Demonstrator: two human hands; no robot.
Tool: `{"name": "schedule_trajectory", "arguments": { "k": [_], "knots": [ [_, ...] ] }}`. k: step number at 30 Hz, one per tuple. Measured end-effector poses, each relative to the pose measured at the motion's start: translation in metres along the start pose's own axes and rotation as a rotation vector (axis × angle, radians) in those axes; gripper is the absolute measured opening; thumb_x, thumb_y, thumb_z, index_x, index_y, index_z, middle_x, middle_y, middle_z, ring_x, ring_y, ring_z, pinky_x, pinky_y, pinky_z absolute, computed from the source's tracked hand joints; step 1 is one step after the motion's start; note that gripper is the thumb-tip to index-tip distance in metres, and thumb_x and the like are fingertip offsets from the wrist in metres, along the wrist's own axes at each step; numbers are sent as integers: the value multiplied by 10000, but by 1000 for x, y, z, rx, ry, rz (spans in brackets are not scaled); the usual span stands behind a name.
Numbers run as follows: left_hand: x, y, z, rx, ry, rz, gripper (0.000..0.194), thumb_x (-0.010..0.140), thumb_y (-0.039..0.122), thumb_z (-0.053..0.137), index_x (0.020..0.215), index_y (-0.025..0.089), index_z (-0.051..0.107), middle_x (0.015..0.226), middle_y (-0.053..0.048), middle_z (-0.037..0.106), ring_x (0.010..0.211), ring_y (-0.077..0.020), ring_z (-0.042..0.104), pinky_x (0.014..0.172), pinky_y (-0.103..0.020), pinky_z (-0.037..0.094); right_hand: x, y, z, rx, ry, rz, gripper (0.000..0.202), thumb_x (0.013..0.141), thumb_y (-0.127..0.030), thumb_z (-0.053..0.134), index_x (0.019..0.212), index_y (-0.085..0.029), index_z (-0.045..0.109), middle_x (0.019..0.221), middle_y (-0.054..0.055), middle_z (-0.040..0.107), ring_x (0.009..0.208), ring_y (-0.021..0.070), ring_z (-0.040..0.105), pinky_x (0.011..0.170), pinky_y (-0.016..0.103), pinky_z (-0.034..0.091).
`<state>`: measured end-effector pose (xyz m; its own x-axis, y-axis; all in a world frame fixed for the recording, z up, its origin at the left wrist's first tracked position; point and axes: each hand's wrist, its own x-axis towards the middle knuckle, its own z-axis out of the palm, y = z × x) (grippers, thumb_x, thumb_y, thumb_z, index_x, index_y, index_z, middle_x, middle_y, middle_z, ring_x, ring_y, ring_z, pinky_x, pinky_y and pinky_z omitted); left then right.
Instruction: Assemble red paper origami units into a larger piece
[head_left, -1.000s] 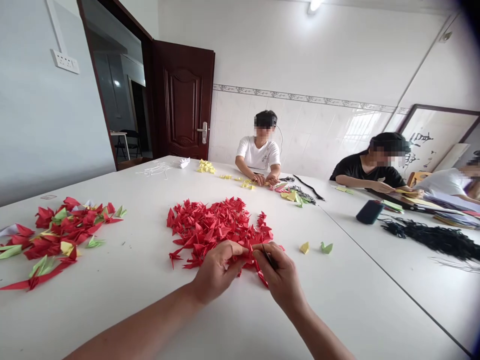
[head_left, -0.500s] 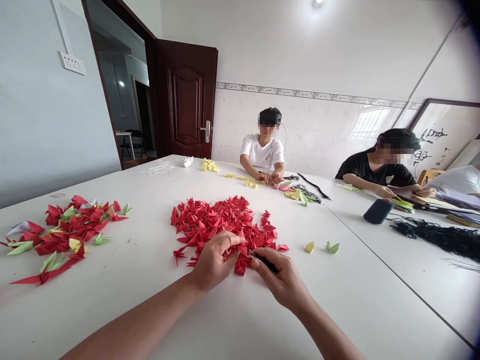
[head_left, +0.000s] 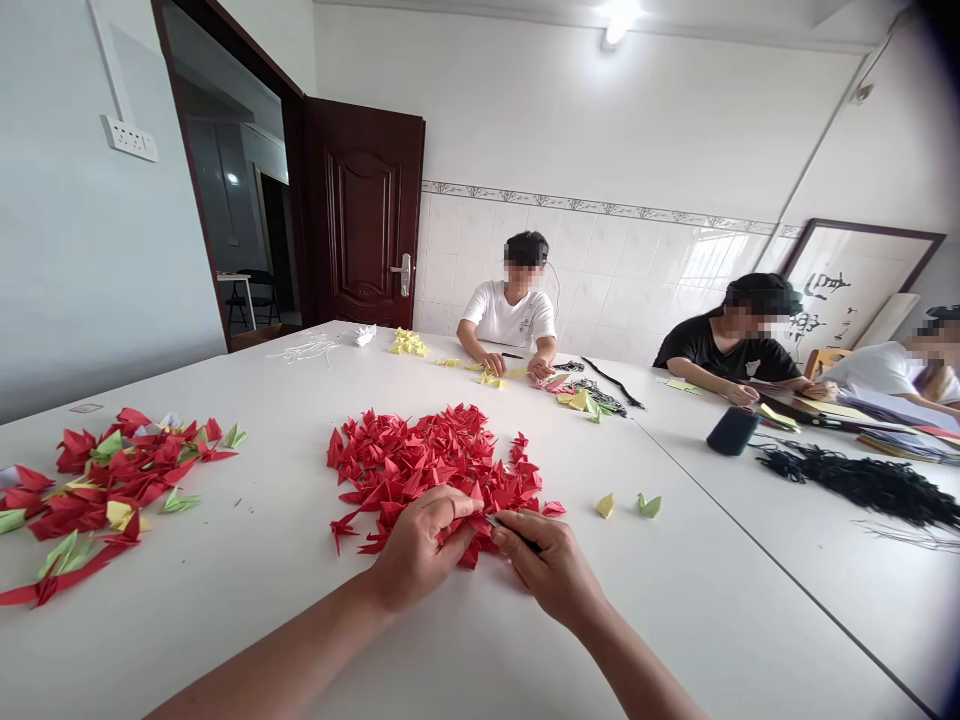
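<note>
Dozens of cranes (head_left: 420,455) lie folded beyond the grip; the left hand (head_left: 416,545) pinches a red piece (head_left: 475,521), seemingly unfinished, the right hand (head_left: 553,566) a dark tool (head_left: 531,546) beside it.

The crane pile (head_left: 427,455) is red, the table (head_left: 255,570) white.

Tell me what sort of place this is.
Probably a small craft workroom: red paper birds lie heaped on a large white table, a bundle of black cord lies at right, and a person in white sits opposite.
</note>
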<state>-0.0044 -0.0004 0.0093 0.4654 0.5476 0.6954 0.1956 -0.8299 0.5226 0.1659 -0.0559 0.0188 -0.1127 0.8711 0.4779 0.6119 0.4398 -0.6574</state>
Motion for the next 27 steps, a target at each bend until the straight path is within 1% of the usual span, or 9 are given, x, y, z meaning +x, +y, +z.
{"name": "schedule_trajectory", "arguments": {
  "k": [4, 7, 11, 14, 17, 19, 21, 25, 27],
  "knots": [
    [2, 1, -2, 32, -1, -17, 150, 835, 208, 534, 948, 173, 626, 874, -58, 641, 821, -157, 616, 737, -285, 540, 0, -2, -2, -12, 49, 6, 326, 869, -358, 425, 621, -191, 553, 531, -27, 426, 509, 107, 373, 487, 211, 323],
    [3, -1, -5, 107, 58, 16, 148, 829, 192, 523, 946, 167, 610, 867, -60, 650, 851, -169, 619, 774, -308, 539, 0, 1, -3, -31, 127, 57, 313, 863, -399, 426, 714, -186, 599, 568, -12, 484, 538, 119, 423, 510, 216, 361],
    [4, -7, -9, 201, 137, -5, 296, 813, 163, 498, 1106, 164, 532, 933, -72, 650, 943, -177, 609, 858, -332, 516, 2, 12, -5, -77, 208, 114, 340, 846, -448, 442, 816, -167, 630, 629, 10, 538, 557, 124, 440, 525, 224, 377],
    [5, -14, -13, 244, 166, -46, 379, 801, 159, 480, 1180, 157, 479, 947, -74, 644, 948, -172, 610, 882, -337, 505, 4, 24, -6, -98, 256, 177, 370, 833, -481, 449, 817, -157, 629, 628, 10, 539, 561, 124, 438, 525, 224, 368],
    [6, -22, -16, 284, 159, -65, 295, 807, 196, 484, 1095, 155, 534, 943, -72, 650, 930, -179, 617, 847, -329, 519, 5, 35, -10, -92, 301, 255, 401, 810, -519, 460, 801, -151, 618, 621, 8, 526, 567, 127, 435, 524, 225, 358],
    [7, -26, -17, 299, 160, -51, 213, 819, 233, 492, 998, 152, 575, 907, -68, 658, 902, -183, 623, 814, -324, 529, 5, 42, -13, -96, 324, 294, 417, 797, -539, 465, 808, -150, 616, 612, 5, 510, 566, 129, 422, 522, 227, 350],
    [7, -30, -18, 307, 161, -27, 179, 826, 254, 500, 938, 149, 592, 864, -63, 659, 878, -184, 626, 798, -325, 530, 5, 48, -17, -103, 341, 322, 426, 791, -550, 464, 803, -152, 615, 602, 1, 496, 562, 127, 410, 517, 226, 341],
    [7, -35, -18, 335, 169, 22, 135, 820, 230, 513, 891, 160, 603, 867, -61, 647, 881, -185, 614, 801, -333, 523, 5, 56, -20, -100, 360, 342, 434, 783, -559, 469, 784, -152, 621, 585, -1, 484, 554, 126, 403, 505, 225, 334],
    [6, -36, -18, 355, 191, 27, 169, 818, 207, 502, 956, 160, 587, 900, -70, 643, 902, -189, 608, 817, -344, 516, 6, 59, -20, -89, 366, 340, 436, 777, -561, 477, 790, -151, 625, 586, 1, 483, 552, 127, 404, 498, 226, 332]
  ]
}}
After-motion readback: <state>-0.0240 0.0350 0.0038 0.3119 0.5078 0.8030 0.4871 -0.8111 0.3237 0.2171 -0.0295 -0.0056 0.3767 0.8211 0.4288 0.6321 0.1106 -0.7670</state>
